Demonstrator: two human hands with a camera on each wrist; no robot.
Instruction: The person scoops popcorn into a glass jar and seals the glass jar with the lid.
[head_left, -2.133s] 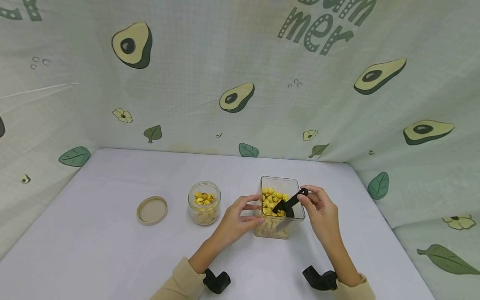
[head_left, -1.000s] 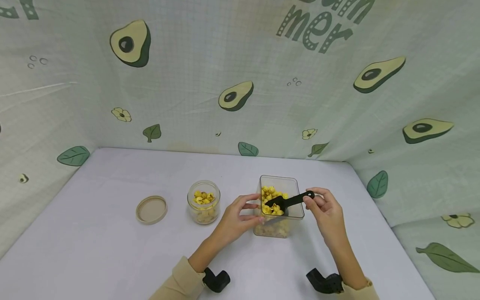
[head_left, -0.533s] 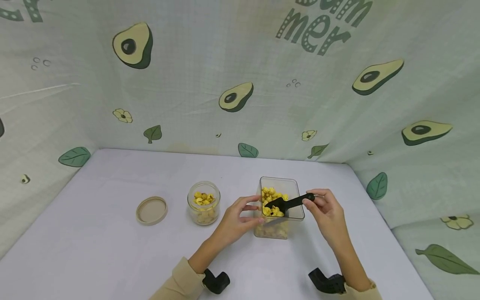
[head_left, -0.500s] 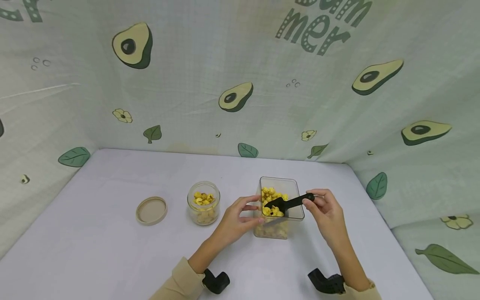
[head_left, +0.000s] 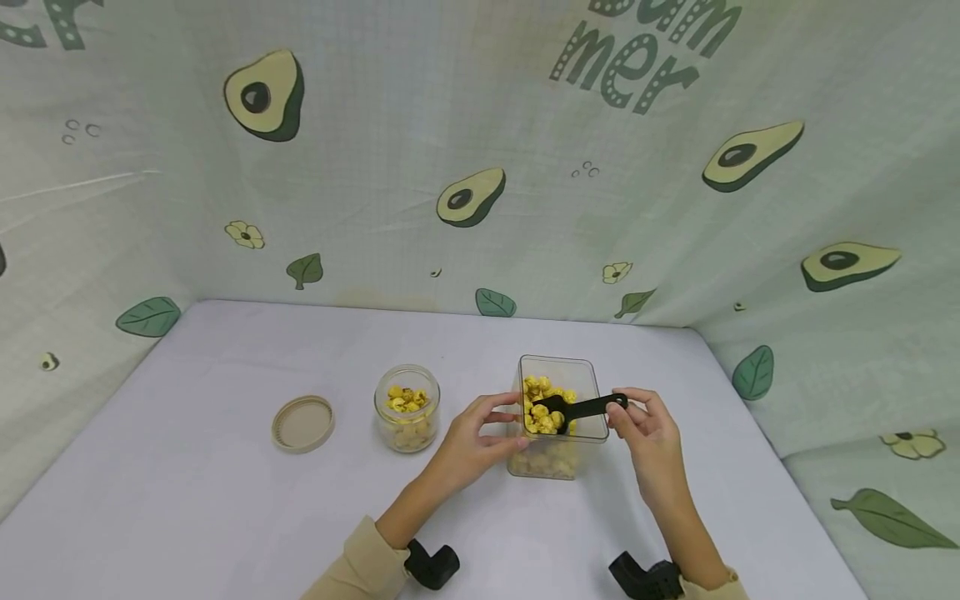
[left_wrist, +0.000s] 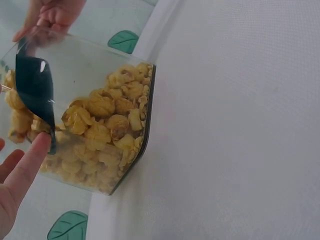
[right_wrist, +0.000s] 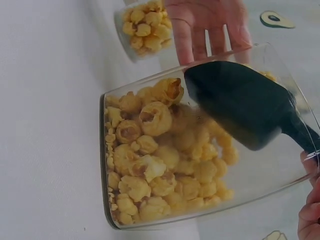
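Observation:
A clear, square-mouthed plastic container stands upright on the table, partly filled with yellow popcorn. My left hand steadies its left side, with nearly straight fingers on the wall and the thumb at the near corner. My right hand pinches the handle end of a black scoop over the right rim. Inside the container, the scoop's bowl lies nearly level near the left wall, with several popcorn pieces on it. Through the clear wall, the right wrist view shows the bowl's underside above most of the popcorn.
To the left of the container is an open glass jar partly filled with popcorn. Farther left lies a round beige lid. A white cloth covers the table, and a curtain with avocado prints hangs behind it.
The scoop has gone from steeply tilted to nearly level, its bowl shifting left and picking up popcorn. My right hand moved right, then slightly down. My left hand stays in place.

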